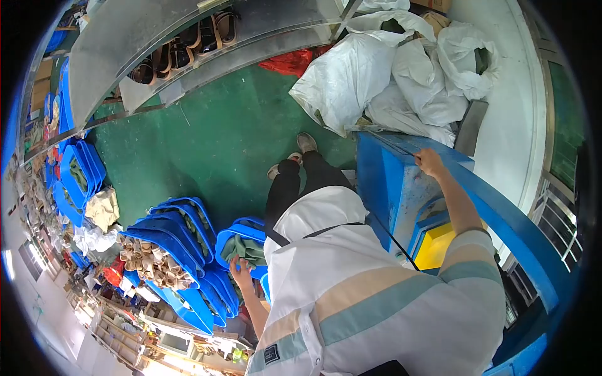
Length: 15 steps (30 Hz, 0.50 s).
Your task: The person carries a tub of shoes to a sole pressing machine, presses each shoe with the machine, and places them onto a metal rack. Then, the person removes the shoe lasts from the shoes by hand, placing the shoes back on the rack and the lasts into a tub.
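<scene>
My right hand (429,161) is over the top of a blue machine (381,172), its fingers curled closed. A thin dark line runs from these fingers toward the white sacks; whether it is a rod in my grip or part of the machine I cannot make out. Out to my other side, my left hand (239,272) hangs with fingers apart, holding nothing visible. It is beside a blue bin (224,237) with green cloth pieces (246,250) inside.
White sacks (345,78) are piled ahead by the wall, near a red bag (287,63). A metal rack (251,47) bears several dark shoes (200,37). Blue bins (166,235) of beige shoe parts (153,263) stand left. A yellow panel (436,244) is on the machine.
</scene>
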Available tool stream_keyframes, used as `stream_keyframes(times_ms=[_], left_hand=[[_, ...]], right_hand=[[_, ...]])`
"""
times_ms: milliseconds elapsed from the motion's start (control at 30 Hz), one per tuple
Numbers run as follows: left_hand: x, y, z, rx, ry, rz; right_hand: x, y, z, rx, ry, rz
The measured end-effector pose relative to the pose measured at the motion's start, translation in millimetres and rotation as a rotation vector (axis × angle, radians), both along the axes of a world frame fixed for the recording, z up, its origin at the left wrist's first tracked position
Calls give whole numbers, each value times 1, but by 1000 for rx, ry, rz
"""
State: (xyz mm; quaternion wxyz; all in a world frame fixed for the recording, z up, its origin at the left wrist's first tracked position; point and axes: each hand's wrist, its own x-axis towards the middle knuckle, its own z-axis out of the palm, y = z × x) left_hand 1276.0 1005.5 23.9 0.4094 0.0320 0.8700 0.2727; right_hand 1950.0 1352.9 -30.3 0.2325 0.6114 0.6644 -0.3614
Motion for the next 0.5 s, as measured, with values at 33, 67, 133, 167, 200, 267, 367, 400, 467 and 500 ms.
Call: stream_keyframes(times_ms=[33,67,133,167,200,267,367,400,467,500], left_hand=[[-1,1,-1,-12,-3,-17],[-2,0,0,-27,-3,-31],[2,6,11,-35,-16,-12],[7,15,20,-40,-30,0],[13,21,24,-41,-47,13],[17,19,24,-47,-84,17],[22,13,23,-97,-170,50],[23,10,22,-97,-190,39],[23,7,17,-89,-227,14],[22,6,16,-83,-230,-23]], right_hand=[[-2,1,-4,3,-41,-20],[-5,3,-9,3,-78,-38],[-11,0,-22,-37,-140,-38],[-8,-3,-29,-74,-169,-19],[-3,-4,-36,-107,-203,1],[9,-15,-58,-50,-261,-36],[4,-18,-55,-42,-296,-109],[0,-17,-49,-49,-298,-135],[-14,-6,-38,-154,-357,-155],[-22,-3,-32,-207,-386,-167]])
